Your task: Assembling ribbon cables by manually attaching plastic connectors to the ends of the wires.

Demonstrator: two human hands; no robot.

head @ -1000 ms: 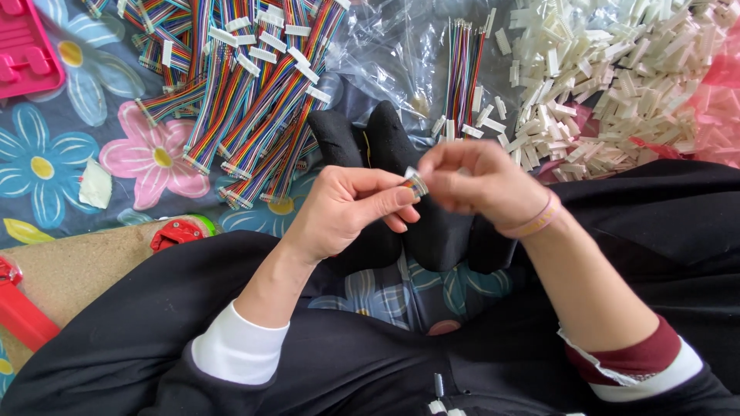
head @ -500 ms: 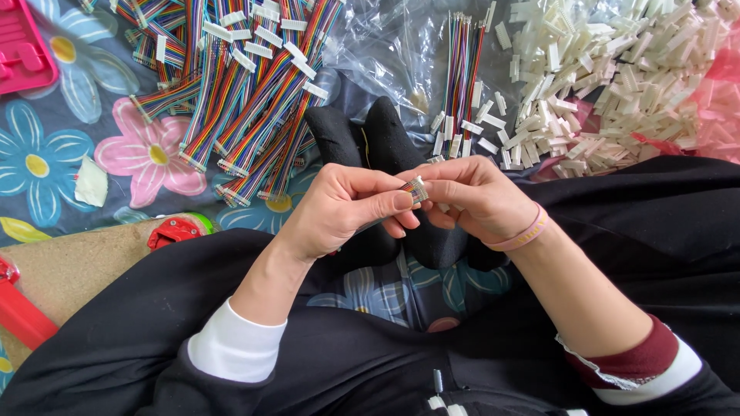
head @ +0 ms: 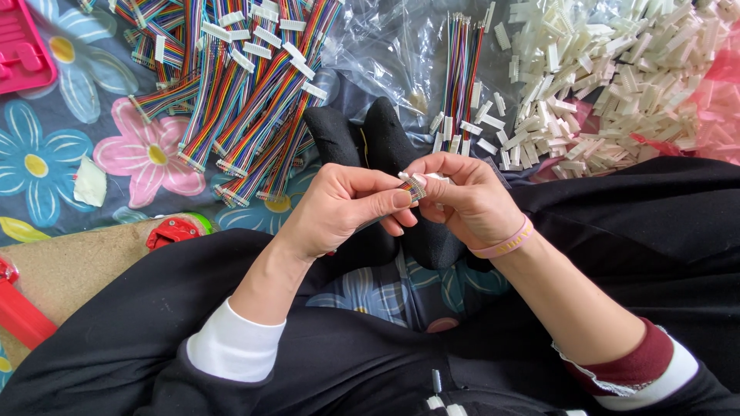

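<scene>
A: State the position of the work piece.

B: The small white connector point(head: 411, 182), with striped wire ends entering it, sits between both hands above the lap, in front of the black socks point(head: 362, 139). The left hand point(head: 339, 208) is closed in a pinch on the wire side, thumb over forefinger. The right hand point(head: 462, 202) is curled shut on the connector body; a pink wristband point(head: 505, 243) sits on its wrist.

A: Failure modes?

B: In my judgement, three. A skewed push could bend a wire end or seat it in the wrong slot. A slack pinch could drop the connector into the dark clothing, where it is hard to find. Fingertips cover the joint, so a half-seated wire could pass unseen.

A: Surroundings?

B: Rainbow ribbon cables point(head: 247, 100) lie well apart to the left, a loose wire bundle point(head: 460, 69) ahead, and a white connector pile point(head: 617, 85) to the right. Mixing finished and unfinished pieces is a risk.
</scene>
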